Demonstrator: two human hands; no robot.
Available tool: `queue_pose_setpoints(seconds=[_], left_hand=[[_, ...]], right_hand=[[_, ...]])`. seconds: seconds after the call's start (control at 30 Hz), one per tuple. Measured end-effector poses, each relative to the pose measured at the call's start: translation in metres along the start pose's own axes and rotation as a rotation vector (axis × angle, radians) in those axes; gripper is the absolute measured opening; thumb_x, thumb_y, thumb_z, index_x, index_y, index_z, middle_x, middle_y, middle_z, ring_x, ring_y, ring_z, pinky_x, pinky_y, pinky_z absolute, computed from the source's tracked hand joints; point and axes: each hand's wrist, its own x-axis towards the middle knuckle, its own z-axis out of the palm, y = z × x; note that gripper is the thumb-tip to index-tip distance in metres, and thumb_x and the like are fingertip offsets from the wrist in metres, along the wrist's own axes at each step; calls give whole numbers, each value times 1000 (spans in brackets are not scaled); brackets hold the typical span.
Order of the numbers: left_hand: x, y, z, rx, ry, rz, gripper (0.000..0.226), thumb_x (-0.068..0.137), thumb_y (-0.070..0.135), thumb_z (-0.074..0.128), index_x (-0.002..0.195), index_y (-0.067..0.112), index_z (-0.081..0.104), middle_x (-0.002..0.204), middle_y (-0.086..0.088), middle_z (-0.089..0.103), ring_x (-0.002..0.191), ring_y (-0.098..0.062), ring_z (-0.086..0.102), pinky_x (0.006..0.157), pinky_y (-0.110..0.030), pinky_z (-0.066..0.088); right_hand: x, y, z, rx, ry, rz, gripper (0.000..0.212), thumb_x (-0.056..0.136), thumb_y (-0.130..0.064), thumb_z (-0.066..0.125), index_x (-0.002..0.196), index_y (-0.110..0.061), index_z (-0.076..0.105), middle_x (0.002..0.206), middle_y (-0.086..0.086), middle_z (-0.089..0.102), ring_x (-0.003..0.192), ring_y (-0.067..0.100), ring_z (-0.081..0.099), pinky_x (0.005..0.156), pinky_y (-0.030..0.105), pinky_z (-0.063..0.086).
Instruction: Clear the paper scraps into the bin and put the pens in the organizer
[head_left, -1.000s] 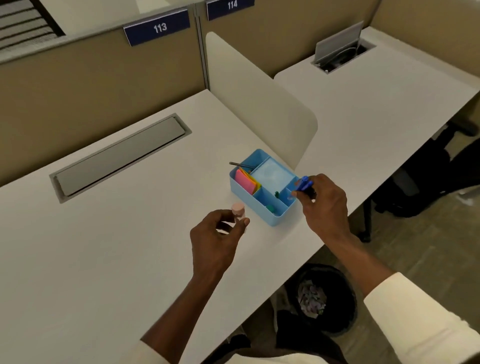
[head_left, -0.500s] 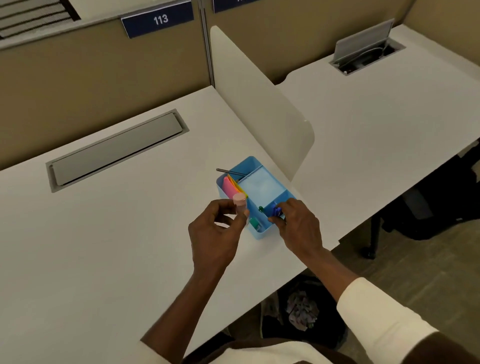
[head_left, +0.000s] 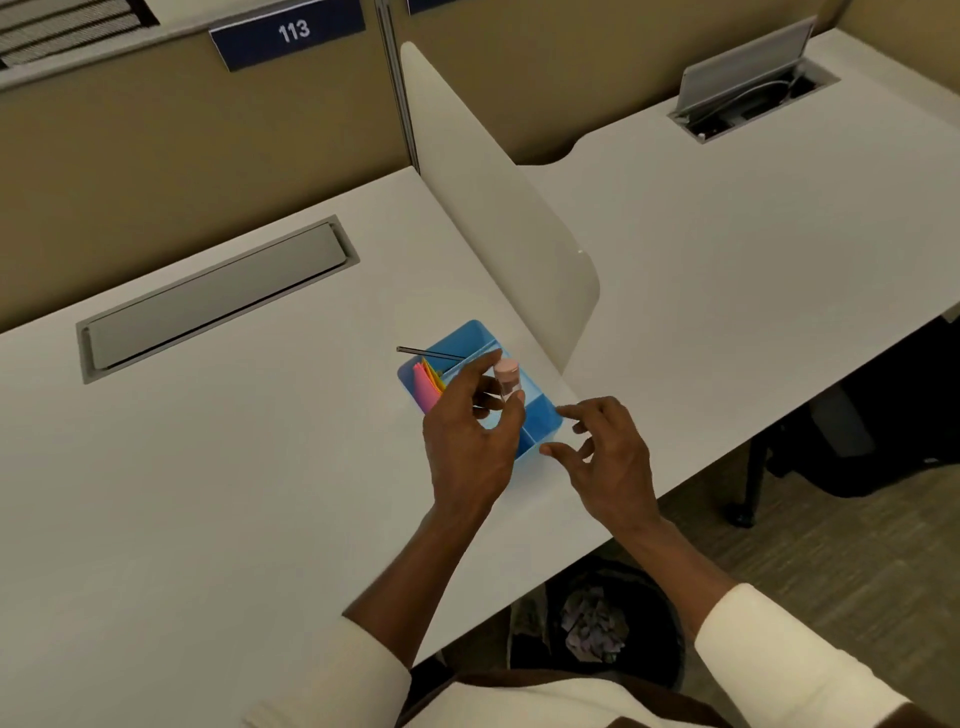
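**Q:** Which hand carries an object?
**A:** The left hand (head_left: 470, 436) pinches a small pink-capped clear cylinder (head_left: 506, 378) between thumb and fingertips. It holds it above the light-blue plastic compartmented organizer (head_left: 470, 335) on the white desk (head_left: 208, 493).

**Q:** And the right hand?
**A:** The right hand (head_left: 608, 460) is empty, fingers spread, just beside the organizer's near corner. A thin dark pen (head_left: 431, 354) lies across the far rim. Crumpled paper scraps (head_left: 592, 623) lie in the round black bin (head_left: 667, 649) beneath the desk edge.
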Motion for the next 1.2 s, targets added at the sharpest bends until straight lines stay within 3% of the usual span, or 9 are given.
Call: queue_pose_setpoints(seconds=[0.1, 0.17, 0.23, 0.57, 0.77, 0.9, 1.07, 1.2], left_hand=[[-1, -6, 16, 96, -19, -7, 48, 91, 38, 82, 134, 27, 66, 112, 11, 76, 97, -2, 68, 77, 0, 48], [0, -12, 22, 184, -36, 30, 49, 89, 42, 82, 133, 25, 68, 116, 6, 78, 105, -8, 68, 88, -21, 57], [-1, -18, 28, 260, -51, 79, 49, 90, 44, 81, 132, 22, 69, 118, 3, 78, 113, -16, 67, 96, -40, 58], [-5, -31, 49, 588, -46, 187, 47, 84, 42, 87, 122, 17, 75, 133, -8, 69, 134, -36, 56, 110, -51, 42], [-6, -40, 56, 660, -82, 204, 39, 85, 47, 83, 113, 20, 79, 161, -12, 49, 156, -44, 30, 124, -64, 25], [-7, -40, 56, 721, -125, 200, 36, 92, 52, 74, 114, 24, 80, 170, -12, 37, 162, -42, 19, 129, -63, 9], [-12, -33, 49, 661, -112, 220, 38, 88, 42, 82, 118, 18, 79, 161, -16, 50, 157, -45, 30, 126, -63, 25], [-20, -38, 27, 601, -37, 400, 26, 84, 31, 87, 102, 14, 79, 131, -9, 72, 137, -39, 57, 110, -53, 48]], right_hand=[[2, 9, -4, 3, -17, -11, 50, 83, -27, 86, 127, -11, 69, 121, 9, 65, 97, 19, 67, 74, 27, 64], [2, 12, -4, 1, -35, -18, 48, 85, -25, 84, 128, -9, 70, 122, 11, 68, 98, 21, 69, 77, 31, 65], [2, 13, -3, 10, -39, -14, 46, 86, -24, 82, 128, -7, 71, 120, 12, 69, 98, 22, 70, 78, 33, 65], [2, 15, -5, 19, -54, 32, 43, 91, -27, 78, 129, -10, 70, 110, 9, 71, 95, 21, 68, 80, 40, 62], [3, 12, -7, 10, -55, 34, 40, 91, -28, 78, 126, -11, 71, 108, 7, 72, 94, 19, 67, 79, 38, 62], [4, 12, -7, 17, -73, 46, 40, 92, -30, 76, 127, -11, 70, 111, 6, 72, 96, 18, 68, 82, 36, 63], [7, 15, -5, 2, -67, 34, 41, 91, -30, 77, 128, -11, 71, 111, 7, 73, 94, 19, 69, 81, 38, 63], [3, 17, -3, 19, -84, 48, 43, 91, -31, 76, 130, -15, 68, 112, 3, 72, 91, 15, 69, 78, 34, 63]])
